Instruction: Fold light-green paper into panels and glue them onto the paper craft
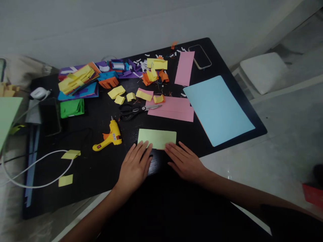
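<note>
A folded light green paper point(156, 137) lies flat on the black table near its front edge. The fingertips of my left hand point(136, 161) rest on its lower left corner, fingers stretched out. On its lower right corner lie the extended fingers of my right hand point(185, 163). Neither hand grips anything. Left of the paper is a yellow glue gun point(112, 134) with an orange trigger. Beyond the paper lie black-handled scissors point(137, 110), their blades over pink paper sheets point(174, 111).
A large light blue sheet point(219, 109) covers the right side of the table point(101, 181). Folded coloured paper pieces point(78, 80), white scraps and a phone point(200, 56) lie along the back. A white cable point(50, 186) loops at the left; a white stool point(263, 72) stands at the right.
</note>
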